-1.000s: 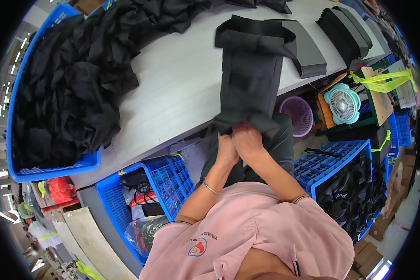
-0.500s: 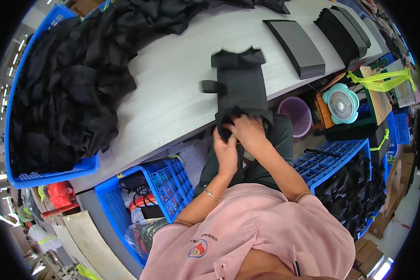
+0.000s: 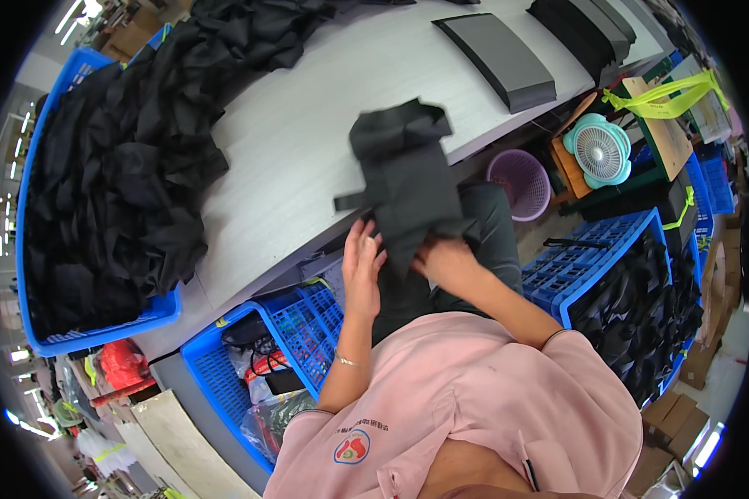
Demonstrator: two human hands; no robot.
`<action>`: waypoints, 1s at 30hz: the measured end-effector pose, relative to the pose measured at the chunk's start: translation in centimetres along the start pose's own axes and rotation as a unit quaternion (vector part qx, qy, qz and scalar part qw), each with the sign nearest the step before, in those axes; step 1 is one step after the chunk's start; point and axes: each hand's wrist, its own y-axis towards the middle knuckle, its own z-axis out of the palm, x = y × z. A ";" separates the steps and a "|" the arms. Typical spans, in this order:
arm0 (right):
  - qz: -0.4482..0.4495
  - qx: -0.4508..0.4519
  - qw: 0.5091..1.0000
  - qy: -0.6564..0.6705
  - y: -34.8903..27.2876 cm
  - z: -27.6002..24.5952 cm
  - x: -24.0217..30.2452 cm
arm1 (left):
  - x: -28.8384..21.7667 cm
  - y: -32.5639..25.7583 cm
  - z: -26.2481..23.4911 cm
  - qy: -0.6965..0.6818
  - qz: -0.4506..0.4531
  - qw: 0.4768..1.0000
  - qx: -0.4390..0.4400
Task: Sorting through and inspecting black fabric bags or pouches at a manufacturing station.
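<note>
Pale worktable [image 3: 308,141], blue crate [image 3: 100,333] of black fabric, right hand [image 3: 443,259] grip holding dark garment [image 3: 408,179], left hand [image 3: 361,259] open.

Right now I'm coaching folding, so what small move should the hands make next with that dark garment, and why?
Probably bring the left hand onto the dark garment: it hovers open beside the cloth, while the right hand alone grips the bunched lower edge at the table rim.
</note>
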 end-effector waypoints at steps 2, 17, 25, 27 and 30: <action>-0.104 0.135 0.985 0.021 -2.2 0.1 0.8 | 1.1 2.2 -1.8 -0.025 -0.037 0.996 0.079; 0.196 -0.115 0.510 0.830 -7.8 -7.0 -4.4 | 3.1 -1.8 0.6 -0.155 -0.193 0.924 0.291; 0.398 -0.302 0.487 0.717 -16.9 -5.9 -16.0 | 3.7 -2.8 5.7 0.114 -0.150 0.931 0.312; 0.435 -0.385 0.531 0.617 -24.6 -7.5 -20.0 | 3.0 -2.2 4.8 0.111 -0.136 0.931 0.319; 0.413 -0.480 0.499 0.592 -33.7 -12.7 -22.2 | 1.8 -0.8 2.4 0.143 -0.095 0.945 0.278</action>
